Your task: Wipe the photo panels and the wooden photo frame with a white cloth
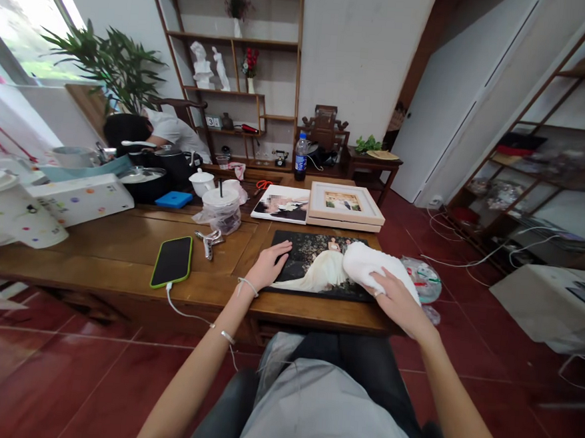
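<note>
Pressing on the left edge of one dark photo panel (309,260), the left hand (268,265) lies flat with fingers spread and grips nothing. The right hand (397,301) is curled around one white cloth (367,263), which rests on the panel's right end. The panel lies flat at the near edge of the wooden desk (120,247), straight ahead of the person. Behind it: one light-framed photo (346,205), and just left of that, one unframed print (281,203). Left of the panel: one phone (172,260) in a green case, face up, screen dark, with one white cable (180,311) plugged into its near end. Between phone and panel: one small metal item (209,240), kind unclear. Further back: one lidded cup (222,207) with a straw, in a clear bag. Far edge: one bottle (301,156), blue label. One other person (153,129) bends over the desk's far left end.
</note>
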The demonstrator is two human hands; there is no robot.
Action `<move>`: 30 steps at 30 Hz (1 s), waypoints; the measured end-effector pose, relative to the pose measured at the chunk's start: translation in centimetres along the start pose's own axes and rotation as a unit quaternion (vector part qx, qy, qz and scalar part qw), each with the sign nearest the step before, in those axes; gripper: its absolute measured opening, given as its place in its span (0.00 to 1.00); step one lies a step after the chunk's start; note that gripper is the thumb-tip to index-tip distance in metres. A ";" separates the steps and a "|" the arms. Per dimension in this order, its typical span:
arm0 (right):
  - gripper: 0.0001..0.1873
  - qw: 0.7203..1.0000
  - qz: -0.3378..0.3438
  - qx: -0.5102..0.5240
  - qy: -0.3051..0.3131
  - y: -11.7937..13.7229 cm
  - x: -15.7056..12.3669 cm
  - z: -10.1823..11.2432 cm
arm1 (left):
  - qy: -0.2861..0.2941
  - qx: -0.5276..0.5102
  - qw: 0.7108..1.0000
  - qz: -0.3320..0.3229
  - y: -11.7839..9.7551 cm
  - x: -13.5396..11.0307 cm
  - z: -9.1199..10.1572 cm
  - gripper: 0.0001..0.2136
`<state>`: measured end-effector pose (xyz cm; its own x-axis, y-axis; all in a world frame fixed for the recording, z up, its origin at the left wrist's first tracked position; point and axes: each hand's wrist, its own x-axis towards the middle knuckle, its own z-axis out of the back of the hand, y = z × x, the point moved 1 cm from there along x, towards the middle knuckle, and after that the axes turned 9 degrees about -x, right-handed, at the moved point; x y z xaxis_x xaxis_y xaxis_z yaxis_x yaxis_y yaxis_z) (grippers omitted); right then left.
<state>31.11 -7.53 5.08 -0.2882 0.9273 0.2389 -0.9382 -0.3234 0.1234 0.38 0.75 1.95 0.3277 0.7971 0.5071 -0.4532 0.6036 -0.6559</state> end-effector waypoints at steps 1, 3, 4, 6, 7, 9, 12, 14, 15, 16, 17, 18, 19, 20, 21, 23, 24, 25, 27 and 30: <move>0.16 1.000 0.003 0.005 -0.002 -0.2 0.7 0.1 | 0.000 -0.001 1.000 0.000 0.0 0.0 0.0 0.15; 0.15 1.000 0.022 0.017 -0.004 -0.4 2.6 0.4 | 0.001 -0.004 1.000 0.000 0.0 0.0 0.0 0.15; 0.15 0.999 0.037 0.025 -0.004 -0.5 3.7 0.5 | 0.001 -0.006 1.000 -0.001 0.1 0.0 0.0 0.15; 0.15 0.997 0.073 0.041 0.001 -0.7 6.1 0.8 | 0.002 -0.009 1.000 -0.001 0.1 0.0 0.0 0.15; 0.15 0.995 0.090 0.048 0.006 -0.7 7.3 0.9 | 0.003 -0.009 1.000 -0.001 0.1 0.0 0.0 0.15; 0.15 0.991 0.117 0.058 0.017 -0.7 9.3 0.9 | 0.004 -0.010 1.000 -0.001 0.1 0.0 0.0 0.15; 0.16 0.990 0.129 0.048 0.028 -0.6 11.0 0.4 | 0.003 -0.016 1.000 0.002 0.1 0.0 0.1 0.15; 0.17 0.991 0.124 0.039 0.033 -0.5 10.9 -0.1 | 0.002 -0.021 1.000 0.003 0.0 0.0 0.1 0.15; 0.17 0.991 0.120 0.038 0.037 -0.4 10.5 -0.2 | 0.003 -0.021 1.000 0.004 0.0 0.0 0.1 0.15; 0.16 0.991 0.117 0.039 0.042 -0.2 9.9 -0.4 | 0.004 -0.021 1.000 0.005 0.0 0.0 0.1 0.15; 0.16 0.991 0.117 0.041 0.049 0.0 9.1 -0.4 | 0.005 -0.019 1.000 0.005 0.1 0.0 0.1 0.15; 0.16 0.990 0.119 0.043 0.057 0.3 8.1 -0.3 | 0.006 -0.016 1.000 0.006 0.1 0.0 0.1 0.15; 0.16 0.989 0.122 0.043 0.066 0.7 7.0 -0.1 | 0.007 -0.013 1.000 0.006 0.1 0.0 0.1 0.15; 0.16 0.988 0.127 0.043 0.076 1.3 5.8 0.2 | 0.007 -0.010 1.000 0.006 0.1 0.0 0.1 0.15; 0.16 0.986 0.134 0.042 0.087 1.9 4.5 0.5 | 0.008 -0.007 1.000 0.006 0.2 0.0 0.1 0.15; 0.17 0.982 0.150 0.044 0.108 3.5 1.9 1.4 | 0.009 -0.005 1.000 0.007 0.2 0.0 0.0 0.15; 0.17 0.979 0.161 0.047 0.114 4.2 0.8 1.8 | 0.009 -0.004 1.000 0.006 0.2 0.0 0.0 0.15; 0.18 0.977 0.171 0.052 0.117 5.0 -0.2 2.2 | 0.009 -0.004 1.000 0.005 0.2 0.0 0.0 0.15; 0.20 0.973 0.186 0.063 0.119 6.0 -1.5 2.8 | 0.006 -0.003 1.000 0.001 0.1 0.0 0.0 0.15; 0.19 0.975 0.166 0.072 0.133 6.0 -1.7 2.9 | 0.006 -0.001 1.000 -0.003 0.1 0.0 0.0 0.15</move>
<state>26.48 -11.61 8.23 -0.6286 0.7770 0.0335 -0.7537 -0.6192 0.2202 0.31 0.83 1.89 0.3403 0.7938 0.5040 -0.4500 0.6081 -0.6540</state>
